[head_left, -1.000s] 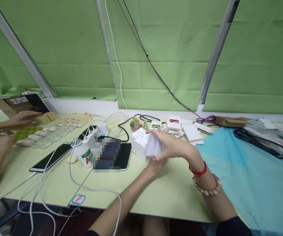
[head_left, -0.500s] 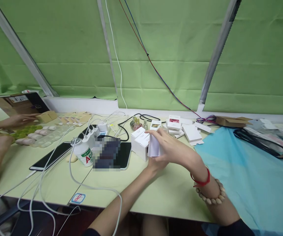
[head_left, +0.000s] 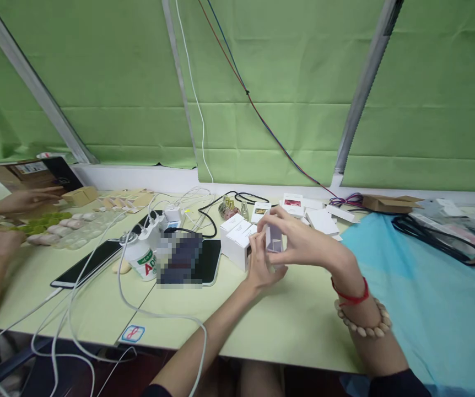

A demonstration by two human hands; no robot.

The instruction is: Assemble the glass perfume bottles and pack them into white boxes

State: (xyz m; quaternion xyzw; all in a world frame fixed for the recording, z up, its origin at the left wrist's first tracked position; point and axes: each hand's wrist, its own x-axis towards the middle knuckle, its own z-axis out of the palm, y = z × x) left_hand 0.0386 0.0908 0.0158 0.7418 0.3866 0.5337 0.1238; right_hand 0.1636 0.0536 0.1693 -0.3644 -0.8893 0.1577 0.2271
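Both hands hold a small white cardboard box (head_left: 274, 240) just above the pale green table (head_left: 287, 325), near its middle. My right hand (head_left: 303, 242) wraps the box from above and the right, with a red cord and a bead bracelet on that wrist. My left hand (head_left: 261, 268) pinches its lower left side. The box stands roughly upright, one open face towards me. Assembled white boxes (head_left: 236, 242) sit just left of the hands, and flat white box blanks (head_left: 322, 221) lie behind them.
A white bottle (head_left: 139, 258), two tablets (head_left: 97, 259), chargers and white cables (head_left: 97, 309) crowd the left half. A blue cloth (head_left: 427, 309) covers the right side. Another person's hands (head_left: 26, 201) work at the far left beside a tray of green and pink pieces (head_left: 55, 229).
The folded white card has been squared up into an upright box between both hands. My right wrist has shifted slightly right. The other person's hands barely moved.
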